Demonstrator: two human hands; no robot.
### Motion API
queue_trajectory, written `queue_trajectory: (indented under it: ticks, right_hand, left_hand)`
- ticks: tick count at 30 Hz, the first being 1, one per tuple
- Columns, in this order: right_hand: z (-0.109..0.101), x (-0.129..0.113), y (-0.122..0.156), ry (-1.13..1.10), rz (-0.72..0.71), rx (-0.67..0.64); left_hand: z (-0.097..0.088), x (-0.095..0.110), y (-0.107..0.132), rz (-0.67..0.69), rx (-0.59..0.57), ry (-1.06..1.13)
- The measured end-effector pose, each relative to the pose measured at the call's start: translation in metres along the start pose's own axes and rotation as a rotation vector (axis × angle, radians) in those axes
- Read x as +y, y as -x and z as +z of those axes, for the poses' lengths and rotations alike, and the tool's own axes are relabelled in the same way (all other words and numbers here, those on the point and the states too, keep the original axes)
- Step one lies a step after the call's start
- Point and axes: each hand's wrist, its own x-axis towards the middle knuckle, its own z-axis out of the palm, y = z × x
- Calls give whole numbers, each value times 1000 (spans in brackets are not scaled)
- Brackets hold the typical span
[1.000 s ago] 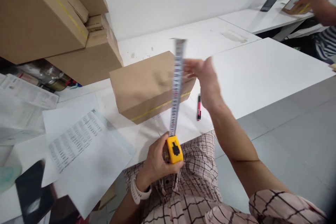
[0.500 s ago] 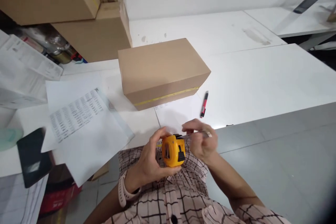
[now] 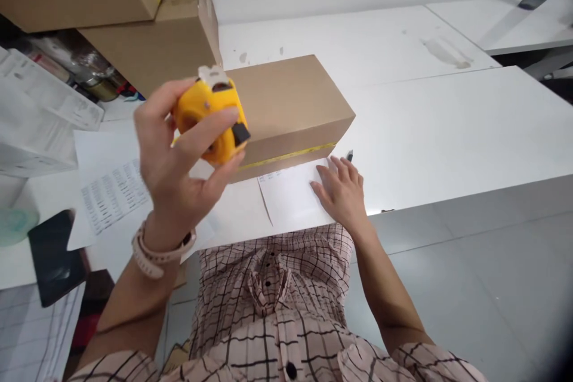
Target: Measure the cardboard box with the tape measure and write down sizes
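My left hand [image 3: 179, 161] is raised in front of me, its fingers wrapped round a yellow tape measure [image 3: 210, 114] with the blade fully wound in. Behind it a closed brown cardboard box [image 3: 290, 101] with a yellow tape line lies on the white table [image 3: 447, 125]. My right hand [image 3: 342, 191] rests flat, fingers spread, on a white sheet of paper [image 3: 286, 197] at the table's near edge, just in front of the box. The tip of a pen [image 3: 349, 156] shows beyond its fingers.
Large cardboard boxes [image 3: 147, 30] are stacked at the back left. Printed sheets [image 3: 111, 191] and a black phone [image 3: 54, 253] lie on the left of the table. Another white table [image 3: 505, 24] stands at the far right.
The tape's blade has wound back into the case. My left hand has lifted the tape measure up and to the left. My right hand has let go of the blade and dropped flat onto the paper.
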Motion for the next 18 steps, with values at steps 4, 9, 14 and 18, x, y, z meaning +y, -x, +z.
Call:
queue_trajectory:
  ticks: [4, 9, 14, 18]
  right_hand:
    - [8, 2, 0, 101, -21, -99]
    - [16, 6, 1, 86, -59, -43]
    - [27, 14, 3, 38, -114, 46]
    - [27, 14, 4, 34, -114, 56]
  left_hand:
    - [25, -22, -20, -86, -244, 0]
    - [38, -32, -13, -43, -376, -110]
    - [60, -45, -16, 48, -343, -219]
    - [89, -69, -31, 72, -318, -246]
